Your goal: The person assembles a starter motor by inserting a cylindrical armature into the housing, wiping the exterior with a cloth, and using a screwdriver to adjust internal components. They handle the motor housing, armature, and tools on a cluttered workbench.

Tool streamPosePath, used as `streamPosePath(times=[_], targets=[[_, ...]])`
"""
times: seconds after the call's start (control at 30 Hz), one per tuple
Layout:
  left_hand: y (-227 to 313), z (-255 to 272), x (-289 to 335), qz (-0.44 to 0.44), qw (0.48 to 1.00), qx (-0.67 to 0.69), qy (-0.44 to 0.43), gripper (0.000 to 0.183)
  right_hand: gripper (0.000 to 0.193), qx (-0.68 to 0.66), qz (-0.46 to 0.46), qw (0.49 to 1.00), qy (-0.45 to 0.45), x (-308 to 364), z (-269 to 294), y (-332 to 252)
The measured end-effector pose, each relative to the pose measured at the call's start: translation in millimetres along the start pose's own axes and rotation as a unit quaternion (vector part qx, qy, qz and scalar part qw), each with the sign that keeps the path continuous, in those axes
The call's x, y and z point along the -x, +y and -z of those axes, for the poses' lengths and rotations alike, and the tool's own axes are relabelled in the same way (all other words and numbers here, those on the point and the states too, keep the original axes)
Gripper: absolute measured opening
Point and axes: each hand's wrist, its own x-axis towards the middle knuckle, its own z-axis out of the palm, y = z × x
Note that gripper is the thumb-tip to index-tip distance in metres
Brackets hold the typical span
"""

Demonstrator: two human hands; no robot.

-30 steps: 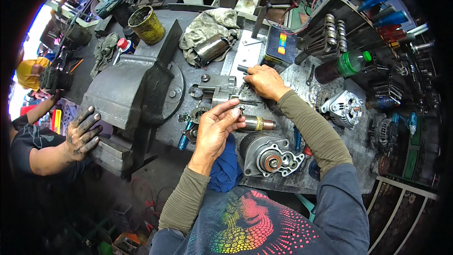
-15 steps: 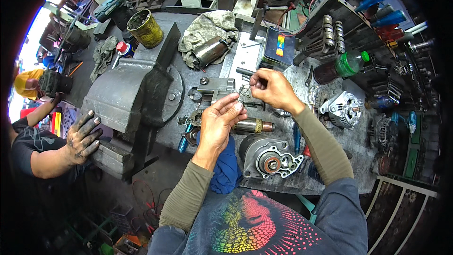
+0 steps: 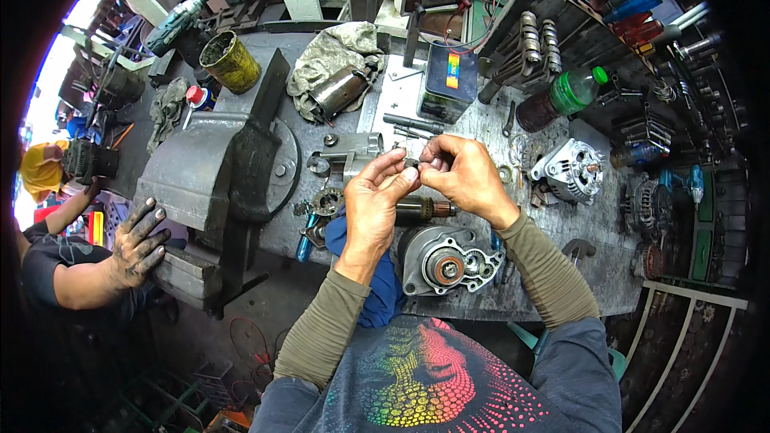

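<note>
Small dark metal-looking piece (image 3: 412, 163) sits at the meeting fingertips of two bare hands, held up over the middle of the scratched grey metal bench top (image 3: 618, 256). From where I stand, the person's left hand (image 3: 373, 202) has thumb and fingers clamped on it from the left; the right hand (image 3: 472, 176) comes in from the right with its tips bunched together against it, though I cannot tell whether they grip or only touch. To my mind the likeliest trouble is a slip: so little of it is pinched, and grease on the skin, if there is any, would let it pop out. It could then drop beside the dark cylindrical rotor with a copper-coloured end (image 3: 429, 208) just nearer than the hands, or bounce off the grey cast-metal housing with a rust-red ring (image 3: 433, 248) and vanish into the crumpled blue cloth (image 3: 381, 293) at the near edge. Pulling the hands back carelessly might also roll the dark slender steel rods (image 3: 413, 123) lying just beyond them. As for its looks, it seems dull and nearly black, tiny against the fingers; its true outline is hidden by the thumb and fingertips.
</note>
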Motion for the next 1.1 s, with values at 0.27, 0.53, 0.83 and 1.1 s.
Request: streamPosePath(times=[0.27,0.53,0.83,1.1], targets=[[2,7,0,0.007,1.0,0.014,-0.015,0.042,0.036,-0.15,0.02,0.987,-0.05,-24,27,18],[20,36,9,0.011,0.997,0.067,0.038,0.048,0.035,-0.217,-0.045,0.975,-0.03,-57,23,57],[28,57,31,0.008,0.997,0.057,0.053,0.046,0.04,0.264,0.073,0.962,-0.017,-69,-20,81],[34,65,37,0.004,0.996,0.072,0.054,0.044,0.032,0.364,0.103,0.926,0.0,-77,-46,85]])
